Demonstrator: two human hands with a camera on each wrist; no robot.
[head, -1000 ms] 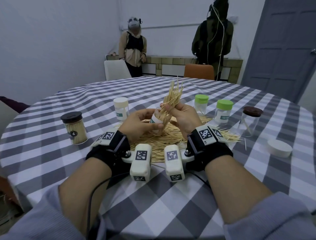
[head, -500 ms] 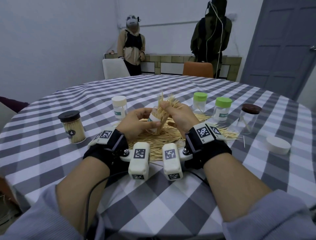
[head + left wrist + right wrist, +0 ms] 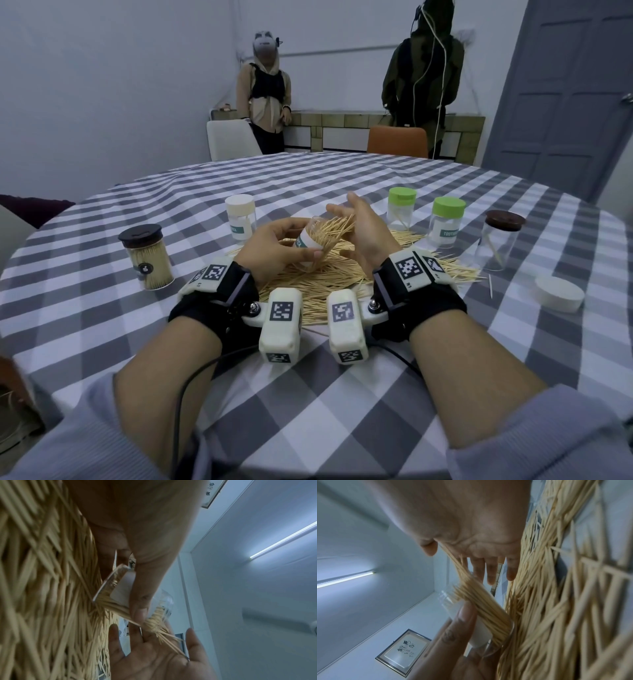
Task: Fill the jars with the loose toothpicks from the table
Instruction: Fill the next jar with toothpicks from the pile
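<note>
The left hand (image 3: 274,250) grips a clear jar (image 3: 310,245) tilted with its mouth toward the right, thumb and fingers curled round its white label. The jar is packed with toothpicks whose tips stick out past the rim and fan against the right hand (image 3: 363,233). That hand is spread, fingers straight and apart, palm facing the jar mouth and touching the protruding tips; it pinches nothing.

Both hands hover just above the loose toothpick pile (image 3: 325,284), which lies on the checked tablecloth (image 3: 342,404) between the wrists and the far jars. The pile's near edge is hidden behind the 2 wrist cameras, and its right fringe thins into stray sticks near the brown-lidded jar (image 3: 498,243), with 1 lone toothpick (image 3: 490,289) beside it.

A row of jars stands around the far side of the pile: a black-lidded full jar (image 3: 145,257) at the left, a cream-lidded jar (image 3: 241,221) behind the left hand, 2 green-lidded jars (image 3: 402,209) (image 3: 445,222) on the right. A loose white lid (image 3: 558,294) lies near the right, well apart from the pile. Open cloth stretches far beyond the jars and near the forearms.

From the left wrist, the jar's base is cut by the thumb, and the pile is blurred. From the right wrist, the jar mouth is hard to make out.
</note>
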